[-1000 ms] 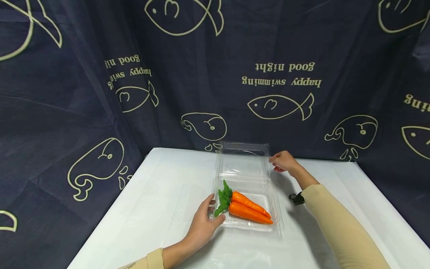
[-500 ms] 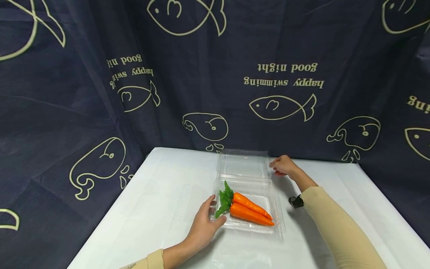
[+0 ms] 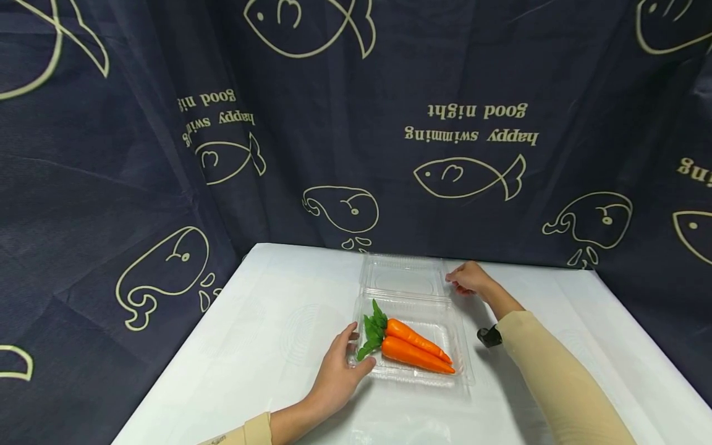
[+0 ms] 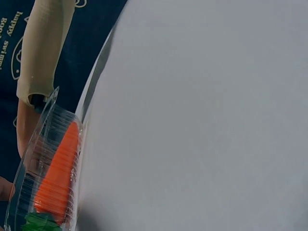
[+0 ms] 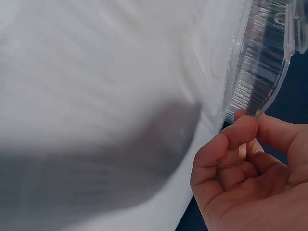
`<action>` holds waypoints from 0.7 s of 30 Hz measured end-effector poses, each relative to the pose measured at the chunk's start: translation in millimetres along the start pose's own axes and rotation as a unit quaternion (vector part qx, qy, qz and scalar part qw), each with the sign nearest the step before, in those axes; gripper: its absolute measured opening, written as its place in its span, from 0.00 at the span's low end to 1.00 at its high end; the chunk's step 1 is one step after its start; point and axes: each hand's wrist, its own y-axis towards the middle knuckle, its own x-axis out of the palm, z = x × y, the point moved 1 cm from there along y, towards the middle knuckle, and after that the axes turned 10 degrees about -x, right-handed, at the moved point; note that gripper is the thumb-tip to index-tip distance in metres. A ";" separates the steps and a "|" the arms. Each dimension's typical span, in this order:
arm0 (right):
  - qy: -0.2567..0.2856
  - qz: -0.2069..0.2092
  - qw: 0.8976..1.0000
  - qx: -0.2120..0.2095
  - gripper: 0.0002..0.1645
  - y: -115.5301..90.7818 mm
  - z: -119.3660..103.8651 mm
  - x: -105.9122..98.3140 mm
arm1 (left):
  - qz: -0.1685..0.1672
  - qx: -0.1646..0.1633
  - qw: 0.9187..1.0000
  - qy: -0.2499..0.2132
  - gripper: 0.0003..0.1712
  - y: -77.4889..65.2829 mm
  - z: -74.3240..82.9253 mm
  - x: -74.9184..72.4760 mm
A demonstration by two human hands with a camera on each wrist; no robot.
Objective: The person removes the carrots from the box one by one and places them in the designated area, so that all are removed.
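Note:
A clear plastic clamshell container [image 3: 461, 352] lies unfolded on the white table, its hinge across the middle. Two orange carrots [image 3: 417, 355] with green leaves [image 3: 374, 330] rest side by side in the near half. The far half, the lid [image 3: 403, 277], lies back toward the curtain. My right hand [image 3: 470, 278] pinches the lid's right edge between thumb and fingers, clearest in the right wrist view, where the ribbed lid edge [image 5: 250, 72] shows. My left hand [image 3: 336, 371] rests at the container's left front corner, thumb and fingers spread apart; the left wrist view hides most of it.
A dark blue curtain [image 3: 322, 142] with pale fish outlines hangs behind the table and at its left. The white table [image 3: 261, 321] spreads out on both sides of the container. A small black device [image 3: 489, 336] sits at the right wrist.
The lid has tipped down and back, lower than before, and my right hand has lowered slightly with its edge. The left hand and the carrots keep their places beside and inside the container.

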 end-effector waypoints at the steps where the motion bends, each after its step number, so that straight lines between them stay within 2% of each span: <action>1: 0.000 0.000 1.000 0.001 0.20 0.4 0.5 0.6 | 0.001 0.002 1.000 0.001 0.44 -0.1 -0.2 -0.1; 12: 0.001 -0.012 1.000 0.000 0.20 1.6 5.4 2.0 | 0.005 0.005 1.000 0.004 0.45 -1.7 -1.6 -1.5; 21: 0.026 -0.012 1.000 0.006 0.22 -0.9 5.1 0.5 | 0.011 0.007 1.000 0.016 0.45 -1.3 -0.8 -2.3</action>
